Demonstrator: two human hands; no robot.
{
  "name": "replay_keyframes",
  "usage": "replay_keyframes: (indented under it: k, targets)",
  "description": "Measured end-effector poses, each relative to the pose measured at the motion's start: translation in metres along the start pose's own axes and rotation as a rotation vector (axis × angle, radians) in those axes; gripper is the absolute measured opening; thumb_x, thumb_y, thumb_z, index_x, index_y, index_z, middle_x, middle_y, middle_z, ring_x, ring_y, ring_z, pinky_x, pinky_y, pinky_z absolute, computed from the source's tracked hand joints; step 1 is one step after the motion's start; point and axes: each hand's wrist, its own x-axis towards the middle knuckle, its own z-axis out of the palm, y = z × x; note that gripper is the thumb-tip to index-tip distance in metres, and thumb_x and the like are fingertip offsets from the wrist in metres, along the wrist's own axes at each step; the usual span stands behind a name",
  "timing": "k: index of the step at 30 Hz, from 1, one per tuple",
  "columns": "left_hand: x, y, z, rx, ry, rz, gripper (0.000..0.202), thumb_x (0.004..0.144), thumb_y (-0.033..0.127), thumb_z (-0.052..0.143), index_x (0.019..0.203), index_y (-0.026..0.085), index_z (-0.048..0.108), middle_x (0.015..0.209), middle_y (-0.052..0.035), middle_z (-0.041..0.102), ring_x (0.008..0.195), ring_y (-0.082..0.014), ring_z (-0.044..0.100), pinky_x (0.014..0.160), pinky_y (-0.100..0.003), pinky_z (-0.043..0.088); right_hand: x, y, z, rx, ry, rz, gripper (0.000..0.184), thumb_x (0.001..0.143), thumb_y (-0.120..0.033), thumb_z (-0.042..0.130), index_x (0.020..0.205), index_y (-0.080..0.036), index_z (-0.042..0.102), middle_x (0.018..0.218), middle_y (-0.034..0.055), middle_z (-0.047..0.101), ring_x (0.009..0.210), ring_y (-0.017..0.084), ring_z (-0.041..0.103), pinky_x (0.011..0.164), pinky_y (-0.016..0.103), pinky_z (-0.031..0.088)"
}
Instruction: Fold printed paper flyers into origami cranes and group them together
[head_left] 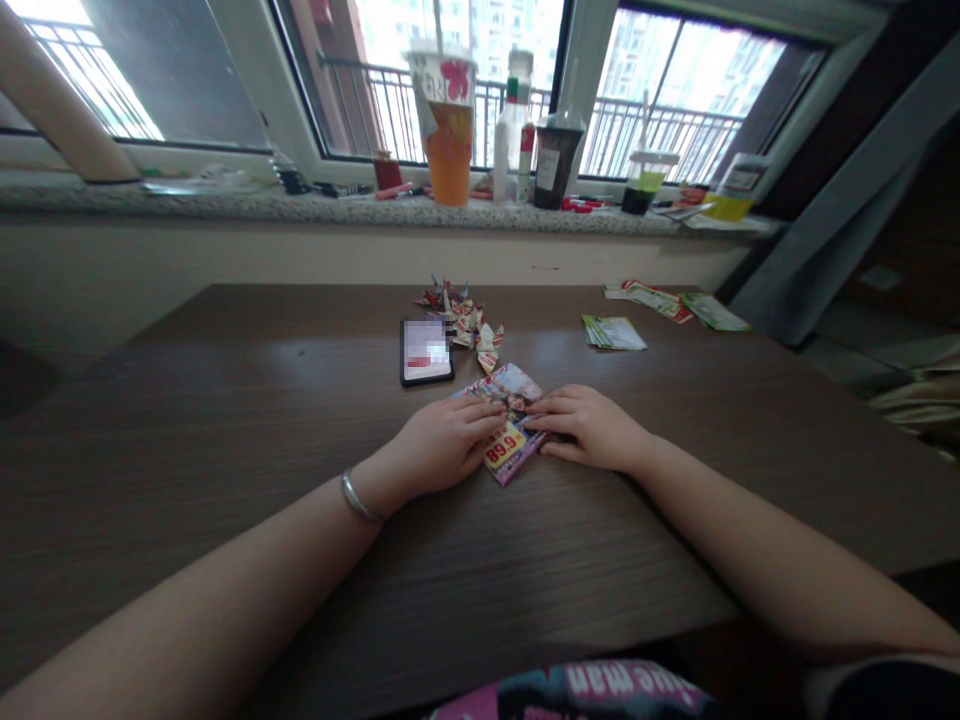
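Note:
A colourful printed piece of paper [504, 452], folded into a roughly diamond shape with large red numbers on yellow, lies on the dark wooden table [480, 580]. From its left side my left hand [442, 440], with a silver bangle at the wrist, rests on it, fingers stretched out and flat. My right hand [596, 428] touches the opposite edge, its fingers extended and lightly spread. Parts of the paper are hidden under the fingertips. Just beyond it sit several small folded paper figures [466, 322] with pointed ends, made of similar printed paper.
Left of the paper figures lies a phone [426, 352] with its screen lit. Green packets [613, 333] and colourful strips [660, 300] lie at the back right. On the windowsill [330, 208] stand a tall orange drink cup [450, 150], a dark cup [553, 165] and bottles.

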Motion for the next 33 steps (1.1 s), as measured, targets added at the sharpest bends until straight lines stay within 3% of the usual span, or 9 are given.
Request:
replay_keyframes:
  k: [4, 9, 15, 21, 26, 29, 33]
  targets:
    - [0.0005, 0.0034, -0.0024, 0.059, -0.014, -0.073, 0.036, 0.093, 0.026, 0.047, 0.126, 0.019, 0.058, 0.122, -0.0085, 0.063, 0.111, -0.0231, 0.058, 0.098, -0.040, 0.047, -0.0015, -0.0015, -0.0008, -0.099, -0.002, 0.015, 0.031, 0.093, -0.032, 0.050, 0.118, -0.026, 0.067, 0.121, 0.0064, 0.067, 0.102, 0.024, 0.061, 0.088, 0.041, 0.046]
    - [0.0009, 0.0049, -0.0058, 0.132, -0.070, -0.179, 0.033, 0.093, 0.028, 0.045, 0.120, 0.021, 0.062, 0.110, -0.0083, 0.065, 0.100, -0.0238, 0.060, 0.088, -0.038, 0.050, -0.0040, -0.0008, -0.0005, -0.157, -0.028, 0.067, 0.031, 0.096, -0.034, 0.045, 0.112, -0.026, 0.070, 0.113, 0.0052, 0.071, 0.095, 0.022, 0.063, 0.080, 0.035, 0.048]
    - [-0.0002, 0.0027, -0.0093, 0.198, -0.094, -0.215, 0.034, 0.083, 0.020, 0.049, 0.113, 0.020, 0.066, 0.108, -0.0082, 0.065, 0.091, -0.0235, 0.061, 0.079, -0.036, 0.049, -0.0057, -0.0006, -0.0016, -0.092, -0.019, 0.132, 0.030, 0.097, -0.034, 0.044, 0.107, -0.026, 0.071, 0.112, 0.0016, 0.071, 0.099, 0.020, 0.063, 0.084, 0.034, 0.049]
    - [-0.0008, 0.0023, -0.0103, 0.361, -0.062, -0.252, 0.023, 0.085, 0.033, 0.054, 0.093, 0.018, 0.068, 0.086, -0.0092, 0.066, 0.079, -0.0250, 0.060, 0.072, -0.039, 0.044, -0.0061, -0.0001, 0.0002, 0.005, 0.031, 0.197, 0.026, 0.095, -0.031, 0.048, 0.103, -0.026, 0.071, 0.107, 0.0016, 0.072, 0.097, 0.019, 0.064, 0.086, 0.034, 0.049]
    - [-0.0012, -0.0003, -0.0097, 0.353, -0.019, -0.275, 0.032, 0.090, 0.045, 0.049, 0.083, 0.018, 0.065, 0.079, -0.0082, 0.067, 0.075, -0.0243, 0.062, 0.068, -0.037, 0.041, -0.0059, 0.0030, 0.0038, 0.132, 0.073, 0.239, 0.022, 0.092, -0.027, 0.051, 0.101, -0.024, 0.070, 0.102, 0.0038, 0.073, 0.094, 0.019, 0.064, 0.083, 0.032, 0.049]
    - [-0.0014, -0.0029, -0.0081, 0.306, 0.005, -0.329, 0.032, 0.089, 0.048, 0.052, 0.084, 0.018, 0.063, 0.080, -0.0077, 0.068, 0.075, -0.0241, 0.063, 0.069, -0.036, 0.041, -0.0052, 0.0038, 0.0066, 0.168, 0.085, 0.291, 0.021, 0.090, -0.028, 0.052, 0.099, -0.023, 0.070, 0.095, 0.0048, 0.072, 0.089, 0.019, 0.064, 0.080, 0.031, 0.049]
    - [-0.0003, -0.0049, -0.0056, 0.259, 0.012, -0.423, 0.033, 0.089, 0.049, 0.053, 0.092, 0.017, 0.061, 0.077, -0.0078, 0.068, 0.071, -0.0232, 0.063, 0.065, -0.033, 0.042, -0.0034, 0.0010, 0.0081, 0.219, 0.104, 0.469, 0.021, 0.088, -0.031, 0.054, 0.103, -0.023, 0.066, 0.085, 0.0017, 0.071, 0.074, 0.016, 0.063, 0.066, 0.026, 0.047]
